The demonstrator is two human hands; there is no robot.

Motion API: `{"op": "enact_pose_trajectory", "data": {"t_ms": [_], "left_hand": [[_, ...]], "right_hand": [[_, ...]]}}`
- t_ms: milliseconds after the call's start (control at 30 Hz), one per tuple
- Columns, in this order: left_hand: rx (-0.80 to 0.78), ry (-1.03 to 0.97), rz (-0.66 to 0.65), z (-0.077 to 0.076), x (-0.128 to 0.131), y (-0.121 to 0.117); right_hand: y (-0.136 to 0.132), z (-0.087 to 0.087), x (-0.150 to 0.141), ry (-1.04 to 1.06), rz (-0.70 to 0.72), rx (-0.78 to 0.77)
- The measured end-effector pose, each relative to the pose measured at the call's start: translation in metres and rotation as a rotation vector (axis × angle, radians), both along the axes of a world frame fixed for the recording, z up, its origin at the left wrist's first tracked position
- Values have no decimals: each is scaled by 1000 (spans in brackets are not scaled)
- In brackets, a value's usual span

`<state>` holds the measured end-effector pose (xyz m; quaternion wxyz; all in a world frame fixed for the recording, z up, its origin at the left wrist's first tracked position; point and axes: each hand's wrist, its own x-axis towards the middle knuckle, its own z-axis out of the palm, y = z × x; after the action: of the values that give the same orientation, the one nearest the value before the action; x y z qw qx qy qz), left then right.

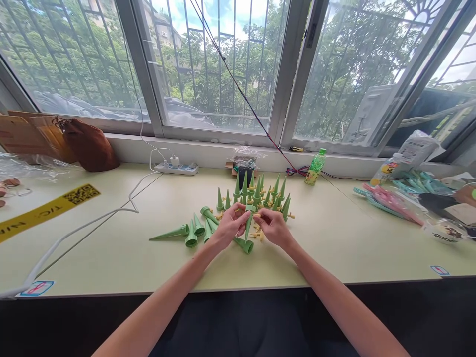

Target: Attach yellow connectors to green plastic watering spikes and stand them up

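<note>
My left hand [227, 227] is closed around a green plastic watering spike [249, 222], its wide end up and its tip pointing down. Against the side of that spike, my right hand [275, 228] pinches a small yellow valve [257, 215]. I cannot tell how far the valve sits in the spike. Behind my hands stand several green spikes [237, 189], tips up, many with yellow valves at their bases. Other spikes [171, 233] lie or stand loosely to the left, and one lies below my hands [247, 246]. Loose yellow valves [256, 234] lie partly hidden between my hands.
A white power strip [180, 169] with a long cable lies at the back, beside a small box [241, 166]. Two bottles, one a green-capped bottle [315, 167], stand right. Pink and teal plastic pieces [394, 201] lie farther right. A brown pouch [87, 144] sits left.
</note>
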<state>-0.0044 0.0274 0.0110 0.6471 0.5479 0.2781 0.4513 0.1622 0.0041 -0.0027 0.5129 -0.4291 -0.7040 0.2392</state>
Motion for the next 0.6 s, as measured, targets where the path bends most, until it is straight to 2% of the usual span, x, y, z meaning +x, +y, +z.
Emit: {"op": "enact_pose_trajectory", "data": {"t_ms": [100, 300, 433, 600], "left_hand": [[63, 15, 32, -1, 2, 0], [307, 123, 135, -6, 4, -1], [359, 156, 163, -7, 3, -1], [297, 117, 137, -5, 4, -1]], "right_hand": [[2, -2, 0, 98, 55, -84], [2, 3, -3, 427, 266, -386], [1, 6, -4, 523, 328, -435], [2, 4, -4, 550, 336, -428]]}}
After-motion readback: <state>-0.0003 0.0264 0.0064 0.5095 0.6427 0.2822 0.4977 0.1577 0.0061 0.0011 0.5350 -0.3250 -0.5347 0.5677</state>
